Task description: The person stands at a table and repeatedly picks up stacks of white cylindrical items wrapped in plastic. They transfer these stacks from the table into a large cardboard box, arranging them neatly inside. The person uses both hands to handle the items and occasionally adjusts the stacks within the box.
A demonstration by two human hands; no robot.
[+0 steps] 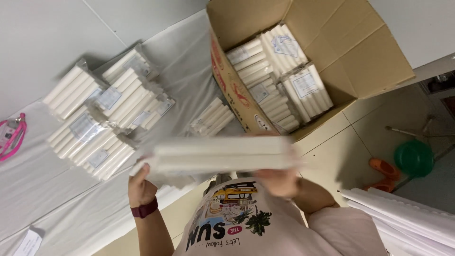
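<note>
A blurred white pack (220,155) of sticks is held level just in front of the carton (350,52), the left hand (140,185) closed on one end and the right hand (279,180) closed under the other. The open carton holds more such packs. Beside the carton, further packs (102,121) lie stacked on a white sheet (47,189), with a pink strap (13,135) well beyond them.

The held pack of white rods (220,154) is motion-blurred; its wrapping cannot be resolved. It hides most of the right hand (279,180). The paper slip (28,242) at the near left is cut off by the picture's edge.
</note>
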